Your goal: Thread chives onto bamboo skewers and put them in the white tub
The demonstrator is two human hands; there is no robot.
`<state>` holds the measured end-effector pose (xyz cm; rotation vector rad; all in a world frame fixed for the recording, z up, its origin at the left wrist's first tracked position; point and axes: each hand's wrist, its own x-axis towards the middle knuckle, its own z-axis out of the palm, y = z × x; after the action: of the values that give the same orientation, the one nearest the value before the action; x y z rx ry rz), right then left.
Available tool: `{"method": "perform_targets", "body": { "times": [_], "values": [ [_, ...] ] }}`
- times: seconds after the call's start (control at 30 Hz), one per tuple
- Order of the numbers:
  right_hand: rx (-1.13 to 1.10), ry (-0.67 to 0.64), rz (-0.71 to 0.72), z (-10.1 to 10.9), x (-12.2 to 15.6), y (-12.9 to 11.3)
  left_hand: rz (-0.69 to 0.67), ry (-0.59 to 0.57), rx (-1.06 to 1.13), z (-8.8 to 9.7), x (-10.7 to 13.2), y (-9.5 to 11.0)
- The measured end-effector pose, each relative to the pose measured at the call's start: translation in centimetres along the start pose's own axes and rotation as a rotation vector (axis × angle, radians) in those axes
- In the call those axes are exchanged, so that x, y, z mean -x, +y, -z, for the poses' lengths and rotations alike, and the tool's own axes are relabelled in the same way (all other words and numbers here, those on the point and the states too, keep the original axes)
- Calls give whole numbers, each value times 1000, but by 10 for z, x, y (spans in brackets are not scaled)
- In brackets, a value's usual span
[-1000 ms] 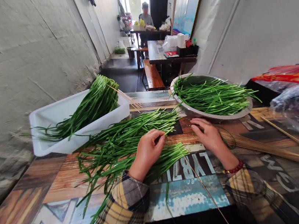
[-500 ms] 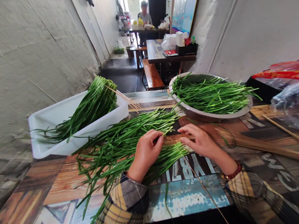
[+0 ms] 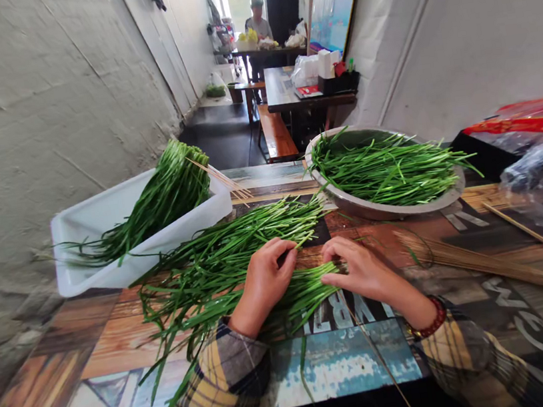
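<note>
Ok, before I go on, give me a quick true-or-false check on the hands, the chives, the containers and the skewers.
1. The right hand is at the pale cut ends of the nearest garlic chives. True.
2. The left hand is inside the white plastic tub. False: it is over the garlic chives on the table.
3. The metal basin holds garlic chives. True.
4. The red beaded bracelet is on the left wrist. False: it is on the right wrist.
5. A sheaf of bamboo skewers lies to the right of the right hand. True.
</note>
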<state>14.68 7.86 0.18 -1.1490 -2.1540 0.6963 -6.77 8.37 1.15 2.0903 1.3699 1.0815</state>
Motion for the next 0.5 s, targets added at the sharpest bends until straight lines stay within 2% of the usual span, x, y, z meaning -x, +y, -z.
{"method": "perform_targets", "body": {
  "times": [0.17, 0.3, 0.5],
  "values": [
    [-306, -38, -205, -7, 1, -2, -4, 19, 33, -1, -1, 1],
    [-541, 21, -261, -13, -1, -11, -11, 13, 73, -1, 0, 4],
    [-429, 154, -191, -18, -1, -20, 1, -20, 100, -2, 1, 9]
  ]
}}
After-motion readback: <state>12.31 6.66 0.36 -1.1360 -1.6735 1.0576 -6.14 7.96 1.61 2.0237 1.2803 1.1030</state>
